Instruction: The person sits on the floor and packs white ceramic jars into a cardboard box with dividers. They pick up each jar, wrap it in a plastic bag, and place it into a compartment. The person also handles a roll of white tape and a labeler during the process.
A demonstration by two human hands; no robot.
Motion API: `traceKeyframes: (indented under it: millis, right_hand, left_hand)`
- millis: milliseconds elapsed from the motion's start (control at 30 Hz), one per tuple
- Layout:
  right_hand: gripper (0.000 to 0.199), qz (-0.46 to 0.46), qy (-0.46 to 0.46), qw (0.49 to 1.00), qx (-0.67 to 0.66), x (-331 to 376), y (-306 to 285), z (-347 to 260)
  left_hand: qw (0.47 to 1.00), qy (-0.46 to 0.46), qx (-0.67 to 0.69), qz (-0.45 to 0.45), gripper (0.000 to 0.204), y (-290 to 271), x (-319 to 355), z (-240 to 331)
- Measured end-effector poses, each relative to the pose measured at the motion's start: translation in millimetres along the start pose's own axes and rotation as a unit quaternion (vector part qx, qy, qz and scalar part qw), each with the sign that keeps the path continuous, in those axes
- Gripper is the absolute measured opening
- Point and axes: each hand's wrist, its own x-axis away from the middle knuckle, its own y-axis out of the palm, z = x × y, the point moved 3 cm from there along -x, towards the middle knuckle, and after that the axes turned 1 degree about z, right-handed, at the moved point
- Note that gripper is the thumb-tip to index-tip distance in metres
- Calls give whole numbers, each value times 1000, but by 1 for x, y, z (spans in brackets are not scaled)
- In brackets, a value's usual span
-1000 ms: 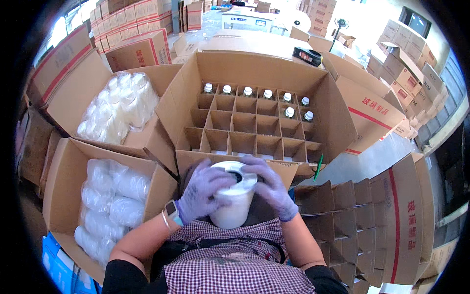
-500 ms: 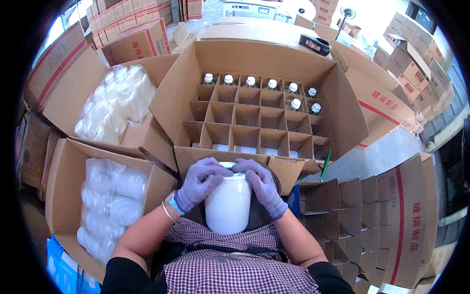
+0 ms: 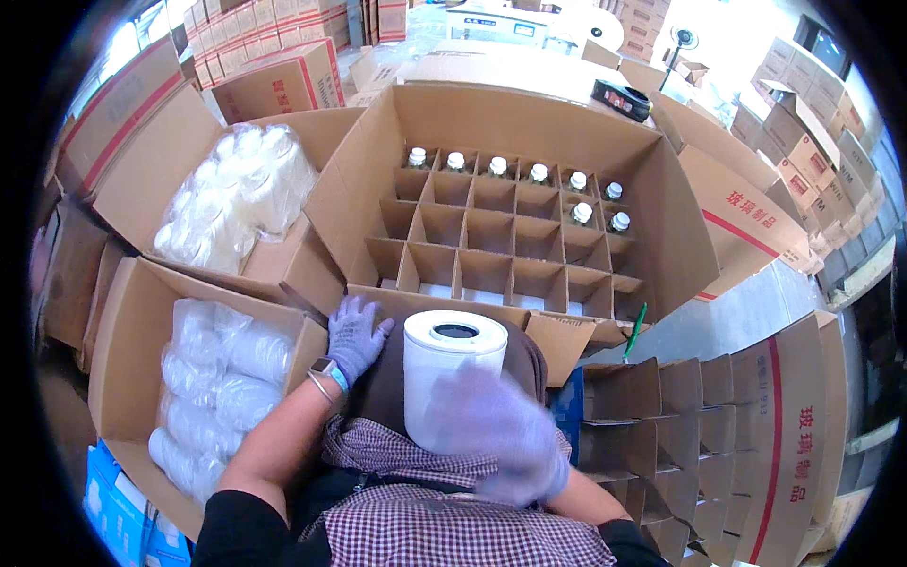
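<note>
While looking down, find a white tub (image 3: 439, 354) upright at the lap, with a round dark opening in the middle of its top. Find the left hand (image 3: 355, 338) well to its left, beside the near corner of the lower left box (image 3: 111, 397), fingers spread, gripping nothing visible. Find the right hand (image 3: 505, 435) across the tub's lower right side, badly blurred; cannot tell open from closed, nor touching from passing close.

For progress, look beyond the tub to the divided box (image 3: 529, 118), partly stocked with eight white-capped bottles (image 3: 498, 167). Count six along the far row and two in the next row, at its right end. See no caps in the nearer cells, only cardboard and some white at the bottom of the front ones; judge the box well short of full. Count the tub as outside every box, and judge the handling of it as unfinished, given the right hand so close.

At the left, note plastic-wrapped white rounds (image 3: 250, 350) in the lower box and bagged white containers (image 3: 241, 189) in the upper left box (image 3: 123, 203), both apparently not yet unwrapped. At the right, note cardboard dividers (image 3: 619, 444), with no bottles showing among them.
</note>
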Motion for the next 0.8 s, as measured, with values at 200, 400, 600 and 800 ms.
traceKeyframes:
  millis: [200,400,600,800]
  right_hand:
    - [36,-262,-80,945,179,-60,-29,-36]
    - [74,-427,-258,856,134,-53,22,-136]
    - [62,-142,233,947,171,-39,-47,12]
    - [65,-358,-52,897,253,-57,-19,-80]
  left_hand:
    - [948,216,185,141,40,3,-18,74]
    - [755,352,510,-215,41,-71,30,141]
    - [864,137,475,-99,72,-107,129,134]
    - [709,37,657,-253,103,-99,119,103]
